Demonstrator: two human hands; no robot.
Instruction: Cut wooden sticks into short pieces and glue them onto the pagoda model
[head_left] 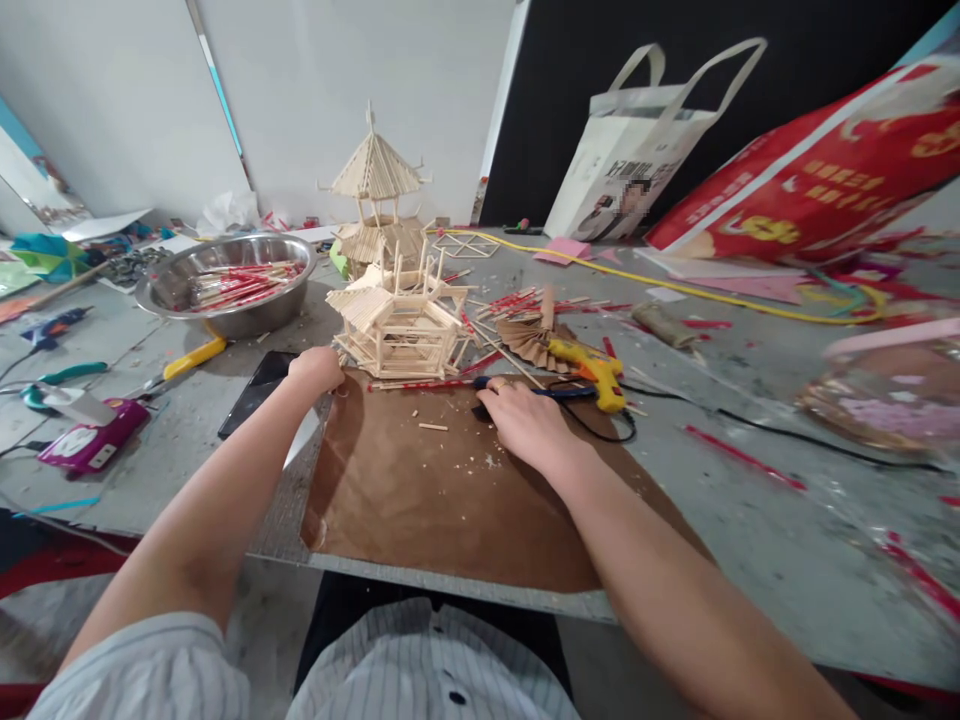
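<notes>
My left hand (316, 370) is closed at the far left corner of a brown sheet (420, 500), beside a black phone (251, 395); its fingertips are hidden. Over the sheet's far edge, my right hand (521, 415) has its fingers curled down around a dark blue-handled tool (556, 393), mostly covered by the hand. Between and beyond the hands stands an unfinished six-sided model (401, 330) of thin wooden sticks. Behind it rises a stick pagoda (377, 170) with a pointed roof. A short stick piece (433, 427) and crumbs lie on the sheet.
To the left are a metal bowl (157, 295) of red-and-wood sticks, a yellow-handled tool (195, 357) and a purple box (94, 440). A yellow glue gun (592, 370) with a black cord lies right, near a folded brown fan (525, 345). Bags (615, 150) stand behind.
</notes>
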